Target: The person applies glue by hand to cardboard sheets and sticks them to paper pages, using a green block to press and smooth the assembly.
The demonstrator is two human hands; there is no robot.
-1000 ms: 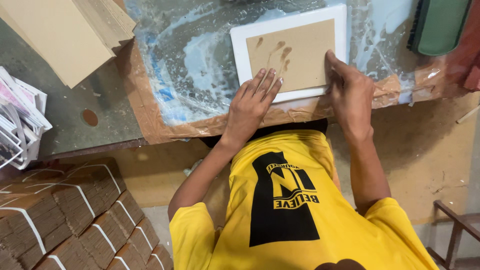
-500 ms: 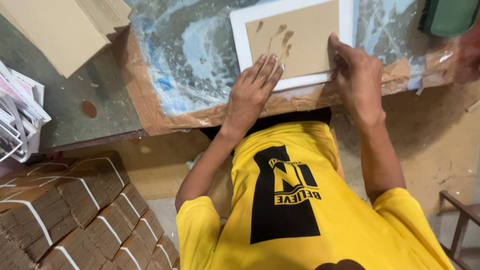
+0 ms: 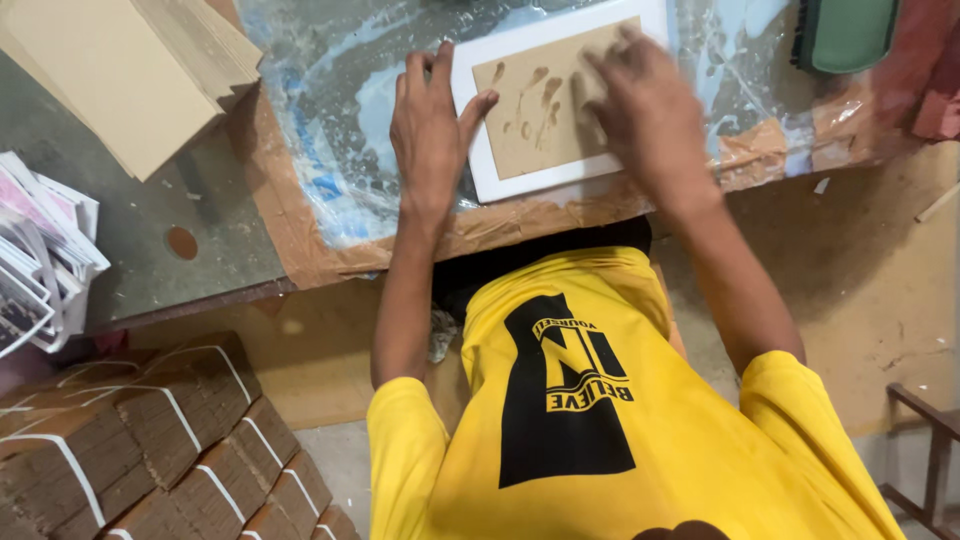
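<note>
Since the earlier frame my right hand (image 3: 650, 120) has slid from the card's right edge up onto its brown face, and my left hand (image 3: 432, 125) has shifted to the card's left border. Nearest me is my yellow shirt (image 3: 600, 430), with bundles of strapped brown card (image 3: 150, 440) stacked low to my left. Further out, on the desk (image 3: 180, 270), the white-bordered brown card (image 3: 540, 110) lies flat on a smeared plastic sheet (image 3: 330, 110). Both hands are open and flat, apart from each other, pressing on the card and gripping nothing; the right one is blurred. Beyond, at the far left, sits a stack of plain boards (image 3: 130, 70).
</note>
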